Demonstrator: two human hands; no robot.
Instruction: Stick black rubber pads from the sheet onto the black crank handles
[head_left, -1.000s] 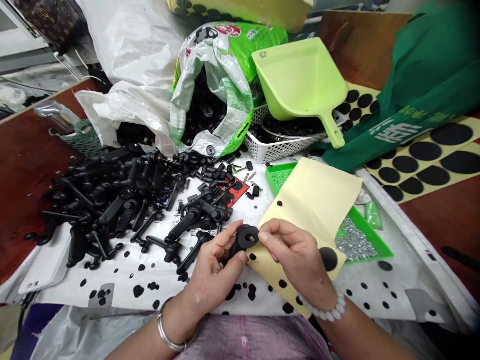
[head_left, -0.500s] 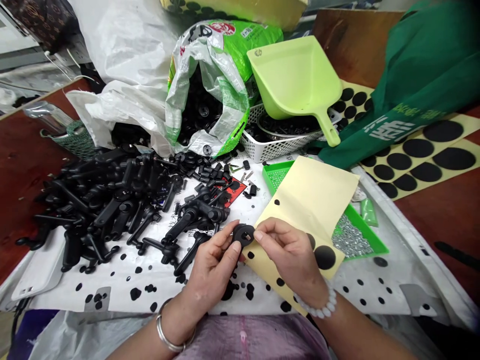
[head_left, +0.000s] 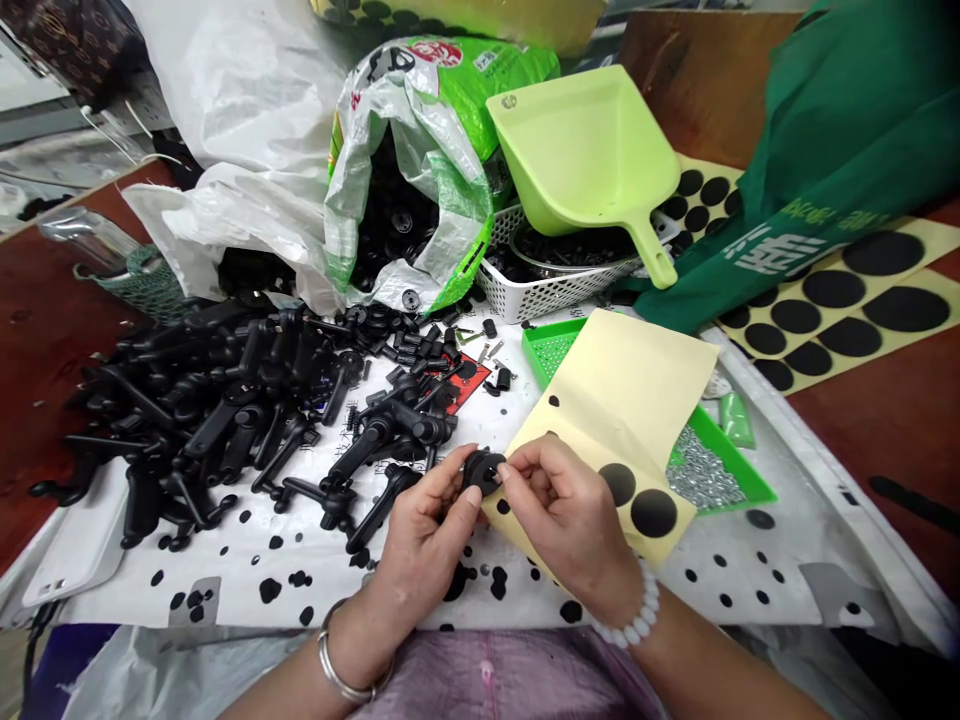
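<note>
Right hand (head_left: 576, 515) shifted inward on black disc (head_left: 478, 472), fingers (head_left: 523, 493) curled, hold unclear, left hand (head_left: 424, 530) gripping disc

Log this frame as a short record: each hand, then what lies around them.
left hand: grips a black part between thumb and fingers
right hand: fingertips at the part's round face; exact contact unclear
near right hand: yellow sheet bearing black discs, partly over a green tray
left side: heap of black parts
behind: light-green dustpan above a white basket
</note>
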